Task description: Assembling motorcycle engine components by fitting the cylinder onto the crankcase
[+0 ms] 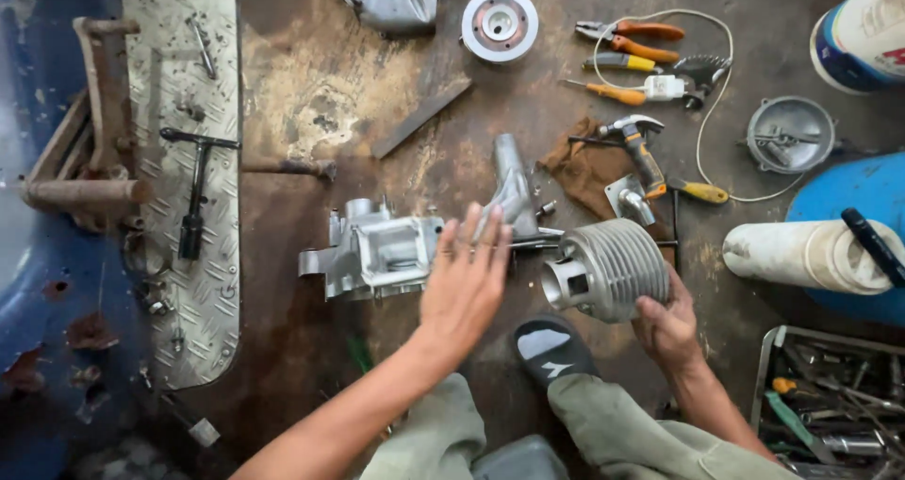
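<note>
My right hand (667, 324) grips the underside of a finned metal engine cylinder (608, 268), held tilted just above the dirty floor. My left hand (467, 282) is stretched out flat with fingers apart, its tips over the edge of a silver engine crankcase (377, 254) and the thin studs (535, 244) that run between the case and the cylinder. It holds nothing. A curved metal intake pipe (512, 183) lies just beyond the fingers. My black sandal (550, 348) sits below the cylinder.
Pliers and screwdrivers (627, 51) and a hammer (639, 145) on a brown rag lie at the back right. A round white part (500, 23), a metal bowl (790, 133), a tool tray (830, 395), a white roll (806, 254) and a T-wrench (196, 188) on tread plate surround the spot.
</note>
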